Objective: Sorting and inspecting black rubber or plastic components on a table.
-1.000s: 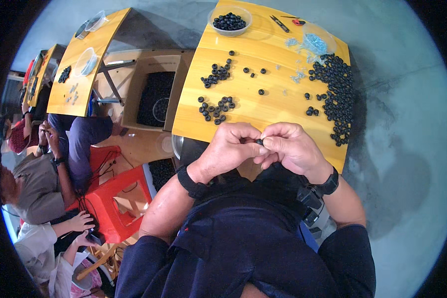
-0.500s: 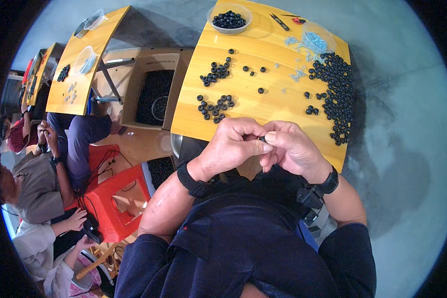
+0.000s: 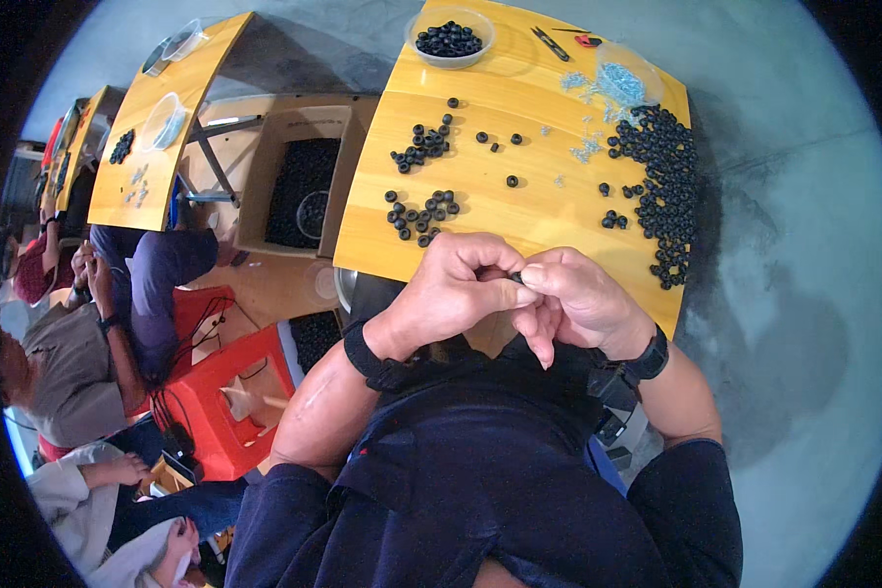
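Over the near edge of the wooden table (image 3: 382, 235), my two hands meet at the fingertips. My left hand (image 3: 461, 289) pinches a small black round part (image 3: 516, 277) between thumb and forefinger. The thumb of my right hand (image 3: 588, 299) presses against the same part, its forefinger behind; the lower fingers hang loosely. Most of the part is covered by the fingers. Just beyond my left hand lies a loose group of black round parts with holes (image 3: 423, 216), and a second group (image 3: 421, 145) is farther off. A large pile of the same parts (image 3: 666, 186) covers the right side.
At the far side are a clear bowl of black parts (image 3: 449, 41), a tipped tub of small pale-blue pieces (image 3: 622, 83) and black pliers (image 3: 551, 44). A cardboard box (image 3: 348, 147) and a red stool (image 3: 201, 421) stand left, where other people sit by another table (image 3: 118, 196).
The lower fingers of my right hand have stretched downward a little, while both hands stay at the black part. At left, the nearby person's hands have moved off the dark object.
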### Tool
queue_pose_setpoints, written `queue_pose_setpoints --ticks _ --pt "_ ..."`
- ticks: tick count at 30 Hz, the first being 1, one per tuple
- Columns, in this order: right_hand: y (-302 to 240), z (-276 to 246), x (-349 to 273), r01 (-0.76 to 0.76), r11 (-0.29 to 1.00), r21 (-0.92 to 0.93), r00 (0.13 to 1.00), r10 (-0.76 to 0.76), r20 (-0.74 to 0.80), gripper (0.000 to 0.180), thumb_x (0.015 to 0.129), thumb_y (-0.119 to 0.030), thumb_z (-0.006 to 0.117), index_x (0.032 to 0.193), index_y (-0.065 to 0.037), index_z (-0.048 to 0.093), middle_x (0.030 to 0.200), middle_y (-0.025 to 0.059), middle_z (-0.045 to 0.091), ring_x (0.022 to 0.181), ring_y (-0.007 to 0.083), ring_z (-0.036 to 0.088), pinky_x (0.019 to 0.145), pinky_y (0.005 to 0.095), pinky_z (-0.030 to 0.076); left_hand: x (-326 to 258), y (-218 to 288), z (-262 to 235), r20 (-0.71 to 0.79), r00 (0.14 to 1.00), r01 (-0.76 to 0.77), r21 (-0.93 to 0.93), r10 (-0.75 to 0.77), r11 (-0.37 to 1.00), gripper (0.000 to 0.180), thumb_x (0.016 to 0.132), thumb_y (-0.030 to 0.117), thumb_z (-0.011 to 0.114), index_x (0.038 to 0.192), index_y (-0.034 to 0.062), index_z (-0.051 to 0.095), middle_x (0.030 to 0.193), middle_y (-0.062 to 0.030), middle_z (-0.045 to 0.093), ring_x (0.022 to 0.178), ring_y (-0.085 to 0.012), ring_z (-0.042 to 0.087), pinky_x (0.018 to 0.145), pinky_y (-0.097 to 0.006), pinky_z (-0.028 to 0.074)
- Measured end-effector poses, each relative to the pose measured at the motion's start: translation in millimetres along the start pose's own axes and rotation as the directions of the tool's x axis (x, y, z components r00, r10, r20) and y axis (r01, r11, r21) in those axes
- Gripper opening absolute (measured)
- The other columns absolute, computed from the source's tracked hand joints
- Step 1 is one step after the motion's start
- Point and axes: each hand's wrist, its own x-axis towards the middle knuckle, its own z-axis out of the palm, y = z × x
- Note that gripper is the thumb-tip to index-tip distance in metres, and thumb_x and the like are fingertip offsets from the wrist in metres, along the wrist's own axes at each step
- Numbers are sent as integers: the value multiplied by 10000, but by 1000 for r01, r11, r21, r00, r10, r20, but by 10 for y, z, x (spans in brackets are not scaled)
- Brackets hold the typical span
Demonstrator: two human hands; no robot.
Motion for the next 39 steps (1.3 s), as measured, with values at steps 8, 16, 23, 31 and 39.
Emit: queue_pose_setpoints --ticks 8,16,23,31,39 --pt "66 49 29 61 993 -97 996 -68 -62 339 921 -283 518 780 22 565 619 63 581 427 158 584 376 256 507 26 46 -60 60 998 -2 58 -2 998 63 790 20 711 820 9 658 745 21 602 682 -36 524 598 -202 424" --pt "255 145 96 221 973 66 966 -210 -152 326 924 -267 499 944 49 576 603 36 532 387 133 510 380 286 502 70 -10 -100 93 994 55 -62 -49 997 112 776 33 737 856 4 665 765 9 610 688 -37 521 612 -208 430" --pt "310 154 93 190 965 181 978 -171 -117 345 938 -257 472 1042 63 550 603 17 485 393 126 485 403 302 514 58 -11 -149 132 988 82 12 -83 997 129 774 45 745 867 1 667 765 13 604 683 -34 510 599 -194 413" --pt "422 110 273 280 948 152 933 -232 -275 268 921 -189 464 982 56 554 589 4 432 382 108 449 391 309 509 106 -65 -124 53 997 55 17 -55 998 138 757 20 739 878 -4 678 713 25 585 628 -30 481 548 -201 399" --pt "303 -419 228 138 800 -583 763 -461 -453 200 872 -148 593 963 29 612 658 34 565 509 74 528 452 264 487 41 -358 -140 -5 987 162 -45 -163 986 524 773 -37 685 1262 1 501 743 29 506 626 -26 467 549 -175 397"
